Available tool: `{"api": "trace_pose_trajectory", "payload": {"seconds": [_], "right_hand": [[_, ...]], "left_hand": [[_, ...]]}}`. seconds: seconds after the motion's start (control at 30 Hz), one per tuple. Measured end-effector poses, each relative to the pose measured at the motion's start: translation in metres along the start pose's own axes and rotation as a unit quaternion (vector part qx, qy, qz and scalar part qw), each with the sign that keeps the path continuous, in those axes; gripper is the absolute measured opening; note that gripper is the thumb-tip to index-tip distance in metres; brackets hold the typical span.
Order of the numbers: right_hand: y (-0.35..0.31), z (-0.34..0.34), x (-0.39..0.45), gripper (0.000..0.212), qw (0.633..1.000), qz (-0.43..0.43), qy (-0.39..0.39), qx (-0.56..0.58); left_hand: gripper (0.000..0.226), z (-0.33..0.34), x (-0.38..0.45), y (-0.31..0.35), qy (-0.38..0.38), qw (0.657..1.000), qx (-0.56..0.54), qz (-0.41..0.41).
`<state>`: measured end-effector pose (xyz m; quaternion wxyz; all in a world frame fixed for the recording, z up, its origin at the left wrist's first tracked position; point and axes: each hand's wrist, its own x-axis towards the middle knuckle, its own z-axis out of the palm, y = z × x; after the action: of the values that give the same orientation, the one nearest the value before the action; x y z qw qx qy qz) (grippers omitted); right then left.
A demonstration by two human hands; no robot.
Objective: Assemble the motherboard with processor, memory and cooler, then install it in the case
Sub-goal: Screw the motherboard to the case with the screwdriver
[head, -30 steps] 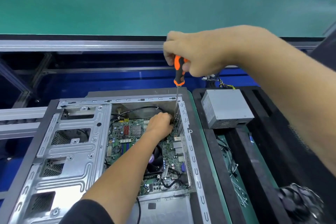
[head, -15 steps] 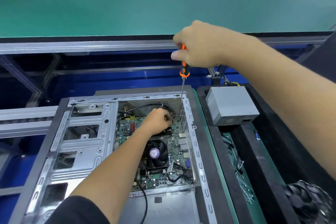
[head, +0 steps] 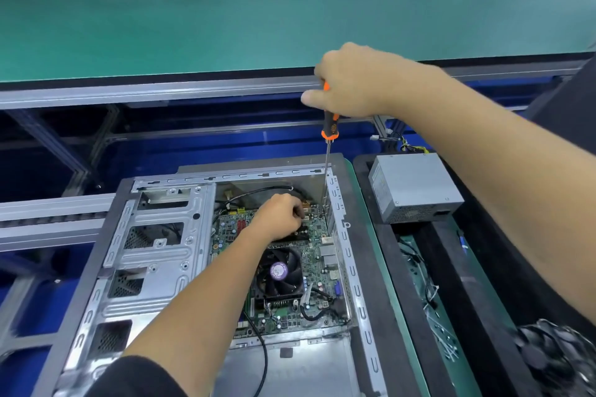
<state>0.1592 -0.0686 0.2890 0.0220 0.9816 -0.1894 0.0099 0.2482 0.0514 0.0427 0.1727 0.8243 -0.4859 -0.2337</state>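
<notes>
The motherboard [head: 317, 255] is lying inside the case [head: 154, 255], cooler [head: 281, 272] nearest. Beyond it, the left hand [head: 281, 216] is resting on the board, fingers curled. Farther up, the right hand [head: 356, 85] is gripping the upright screwdriver [head: 329, 126].

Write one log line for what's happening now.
right hand grips screwdriver | tip down at motherboard | left hand on board
</notes>
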Motion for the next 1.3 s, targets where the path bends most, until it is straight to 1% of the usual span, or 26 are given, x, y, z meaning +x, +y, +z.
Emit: {"api": "trace_pose_trajectory", "payload": {"seconds": [0.03, 0.07, 0.1, 0.13, 0.17, 0.23, 0.27, 0.3, 0.37, 0.43, 0.47, 0.53, 0.57, 0.6, 0.67, 0.73, 0.77, 0.8, 0.83, 0.9, 0.93, 1.0, 1.1, 1.17, 1.23, 1.3], "right_hand": [[0.002, -0.003, 0.000, 0.029, 0.999, -0.029, -0.023, 0.015], [0.003, -0.006, -0.001, 0.017, 0.995, -0.059, -0.060, 0.058], [0.003, -0.008, -0.004, 0.013, 0.986, -0.082, -0.094, 0.111], [0.003, -0.010, -0.006, 0.016, 0.975, -0.104, -0.123, 0.155], [0.004, -0.009, -0.007, 0.015, 0.971, -0.118, -0.115, 0.175], [0.006, -0.002, -0.005, 0.004, 0.983, -0.106, -0.047, 0.144], [0.008, 0.002, -0.002, 0.016, 0.990, -0.086, -0.010, 0.108], [0.009, 0.004, 0.000, 0.030, 0.995, -0.061, 0.011, 0.075], [0.007, 0.004, 0.002, 0.045, 0.998, -0.018, 0.013, 0.050], [0.005, -0.003, 0.004, 0.046, 0.999, -0.018, -0.031, 0.016], [0.004, -0.008, 0.005, 0.039, 0.997, -0.029, -0.071, 0.018], [0.002, -0.014, 0.004, 0.012, 0.986, -0.048, -0.142, 0.077], [0.000, -0.018, 0.002, 0.014, 0.981, -0.064, -0.154, 0.096], [0.001, -0.018, 0.002, 0.018, 0.982, -0.081, -0.142, 0.099], [0.000, -0.011, 0.002, 0.011, 0.992, -0.088, -0.065, 0.060], [0.001, -0.003, 0.004, 0.030, 0.999, -0.050, -0.005, 0.013], [0.002, 0.000, 0.003, 0.037, 0.999, -0.028, -0.001, 0.019], [0.003, 0.002, 0.003, 0.038, 0.999, -0.027, -0.010, 0.031], [0.003, 0.001, 0.003, 0.035, 0.998, -0.041, -0.026, 0.050], [0.006, 0.002, 0.001, 0.018, 0.989, -0.061, -0.067, 0.118], [0.006, 0.003, 0.000, 0.016, 0.981, -0.066, -0.075, 0.164], [0.008, 0.012, -0.002, 0.019, 0.968, -0.063, -0.042, 0.241], [0.009, 0.027, -0.002, 0.029, 0.952, -0.032, 0.042, 0.302], [0.011, 0.033, -0.003, 0.032, 0.940, -0.009, 0.057, 0.335], [0.012, 0.037, -0.004, 0.032, 0.939, 0.005, 0.063, 0.337], [0.012, 0.037, -0.006, 0.031, 0.939, 0.012, 0.098, 0.330]], "left_hand": [[0.012, 0.001, 0.000, 0.000, 0.000, 1.000, 0.001, -0.002], [0.011, 0.002, 0.001, -0.001, -0.001, 1.000, -0.003, -0.003], [0.010, 0.004, 0.001, -0.002, -0.006, 1.000, -0.007, -0.002], [0.010, 0.006, 0.000, -0.003, -0.012, 1.000, -0.006, 0.000], [0.012, 0.007, 0.000, -0.004, -0.020, 1.000, -0.003, 0.002], [0.014, 0.009, 0.001, -0.007, -0.029, 1.000, 0.001, 0.005], [0.015, 0.009, 0.002, -0.007, -0.033, 0.999, 0.001, 0.005], [0.016, 0.009, 0.002, -0.007, -0.037, 0.999, -0.001, 0.007], [0.016, 0.010, 0.003, -0.008, -0.043, 0.999, -0.002, 0.011], [0.015, 0.010, 0.003, -0.009, -0.040, 0.999, 0.000, 0.015], [0.015, 0.010, 0.002, -0.009, -0.038, 0.999, -0.001, 0.016], [0.016, 0.010, 0.002, -0.009, -0.033, 0.999, -0.003, 0.019], [0.016, 0.009, 0.003, -0.009, -0.030, 0.999, -0.005, 0.020], [0.016, 0.009, 0.003, -0.009, -0.029, 0.999, -0.008, 0.023], [0.013, 0.010, 0.004, -0.008, -0.034, 0.999, -0.013, 0.029], [0.008, 0.013, 0.004, -0.007, -0.044, 0.998, -0.015, 0.034], [0.007, 0.016, 0.004, -0.006, -0.050, 0.998, -0.017, 0.036], [0.008, 0.018, 0.003, -0.005, -0.052, 0.998, -0.019, 0.038], [0.009, 0.019, 0.003, -0.005, -0.050, 0.998, -0.015, 0.040], [0.014, 0.021, 0.003, -0.004, -0.047, 0.998, -0.002, 0.043], [0.015, 0.021, 0.004, -0.003, -0.047, 0.998, 0.004, 0.044], [0.017, 0.021, 0.006, -0.002, -0.054, 0.997, 0.006, 0.047], [0.015, 0.023, 0.006, 0.001, -0.056, 0.997, 0.003, 0.046], [0.013, 0.024, 0.007, 0.002, -0.055, 0.997, 0.006, 0.045], [0.012, 0.025, 0.008, 0.002, -0.048, 0.998, 0.003, 0.039], [0.010, 0.027, 0.009, 0.000, -0.024, 0.999, -0.018, 0.021]]}}
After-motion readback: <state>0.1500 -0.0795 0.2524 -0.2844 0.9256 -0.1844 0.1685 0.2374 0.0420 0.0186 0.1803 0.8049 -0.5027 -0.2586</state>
